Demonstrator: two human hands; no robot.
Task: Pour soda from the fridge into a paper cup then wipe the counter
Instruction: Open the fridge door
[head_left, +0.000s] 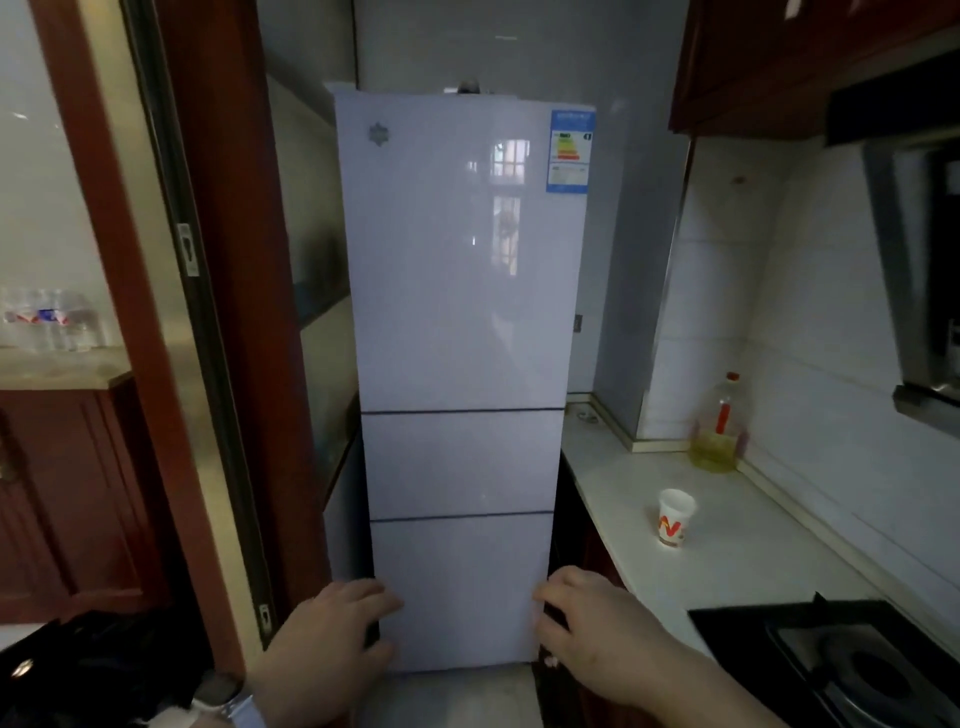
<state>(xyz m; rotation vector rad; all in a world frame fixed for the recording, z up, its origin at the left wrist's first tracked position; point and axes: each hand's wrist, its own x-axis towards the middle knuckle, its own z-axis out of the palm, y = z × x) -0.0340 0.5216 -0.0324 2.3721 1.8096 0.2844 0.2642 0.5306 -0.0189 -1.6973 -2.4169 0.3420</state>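
A tall white fridge (462, 312) with three closed doors stands straight ahead. A white paper cup (675, 518) with a red and yellow logo stands upright on the pale counter (727, 561) to the right. My left hand (332, 639) is at the left edge of the fridge's lowest door, fingers apart. At that door's right edge is my right hand (592, 629), fingers spread and holding nothing. No soda is in view.
A bottle of yellow oil (719, 426) stands at the counter's back by the tiled wall. A black gas stove (857, 665) fills the near right. Dark red cabinets hang above. A sliding glass door frame (208, 364) is on the left, and a dark bag (104, 660) lies low left.
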